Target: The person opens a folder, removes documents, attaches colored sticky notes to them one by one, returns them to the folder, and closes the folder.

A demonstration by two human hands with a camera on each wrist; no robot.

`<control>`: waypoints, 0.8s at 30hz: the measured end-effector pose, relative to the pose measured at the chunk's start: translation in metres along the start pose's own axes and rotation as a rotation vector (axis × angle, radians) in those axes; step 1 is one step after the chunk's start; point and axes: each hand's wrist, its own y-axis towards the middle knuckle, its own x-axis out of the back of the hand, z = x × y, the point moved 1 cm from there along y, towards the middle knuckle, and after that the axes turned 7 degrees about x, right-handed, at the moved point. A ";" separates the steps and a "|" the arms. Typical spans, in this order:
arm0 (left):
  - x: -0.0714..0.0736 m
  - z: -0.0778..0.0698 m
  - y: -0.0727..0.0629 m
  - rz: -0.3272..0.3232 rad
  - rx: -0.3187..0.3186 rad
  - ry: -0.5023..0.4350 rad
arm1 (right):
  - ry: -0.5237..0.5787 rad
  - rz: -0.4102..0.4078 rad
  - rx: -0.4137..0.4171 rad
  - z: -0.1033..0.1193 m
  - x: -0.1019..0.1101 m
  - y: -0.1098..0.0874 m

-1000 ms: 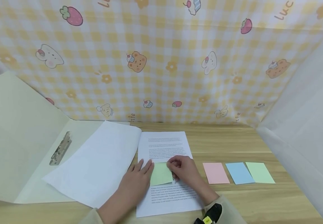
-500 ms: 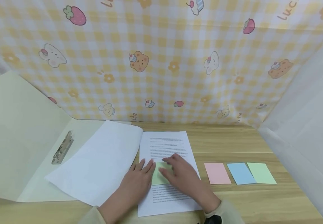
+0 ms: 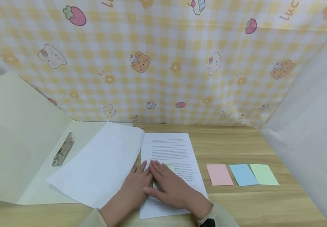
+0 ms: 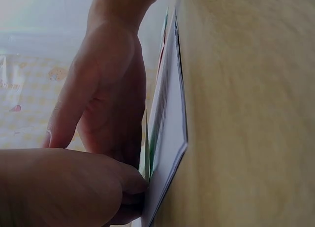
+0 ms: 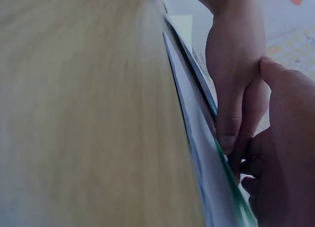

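Observation:
A printed sheet [image 3: 166,146] lies on the table with a light green sticky note [image 3: 170,167] on its middle, mostly covered by the hands. My left hand [image 3: 136,184] rests at the note's left edge, fingers straight. Across the note lies my right hand [image 3: 174,189], flat and with fingers extended, its fingertips close against the left hand's fingers. In the left wrist view the right hand [image 4: 110,89] reaches down over the stack of paper [image 4: 167,123]. The right wrist view has the left hand [image 5: 238,74] beside the right one, with green along the paper's upper side.
Right of the sheet lie a pink sticky note [image 3: 220,175], a blue one [image 3: 243,175] and another green one [image 3: 264,174]. At left stands an opened pale folder [image 3: 19,142] with a metal clip [image 3: 63,149], and white sheets [image 3: 101,167] are turned over onto it.
My right hand has let go of the green note's right side and moved left across it, flattening over it. The left hand has stayed in place.

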 end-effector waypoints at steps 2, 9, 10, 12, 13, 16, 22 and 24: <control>0.000 0.000 0.000 0.001 -0.002 -0.010 | 0.024 0.009 -0.009 -0.001 -0.001 0.000; 0.002 -0.001 0.004 0.061 0.014 -0.047 | 0.046 0.001 -0.062 -0.003 -0.004 0.002; 0.003 -0.001 0.004 0.071 0.020 -0.060 | 0.040 0.001 -0.065 -0.003 -0.004 0.002; 0.003 -0.001 0.005 0.085 0.028 -0.080 | 0.024 0.001 -0.070 -0.003 -0.004 0.002; 0.004 -0.001 0.005 0.092 0.030 -0.087 | 0.012 0.000 -0.071 -0.002 -0.003 0.002; 0.005 -0.003 0.005 0.105 0.030 -0.088 | -0.024 -0.008 -0.078 -0.003 -0.002 -0.001; 0.006 -0.005 0.006 0.105 0.057 -0.085 | -0.101 -0.019 -0.093 -0.013 0.000 -0.013; 0.006 -0.004 0.006 0.109 0.073 -0.101 | -0.122 -0.016 -0.105 -0.018 0.002 -0.019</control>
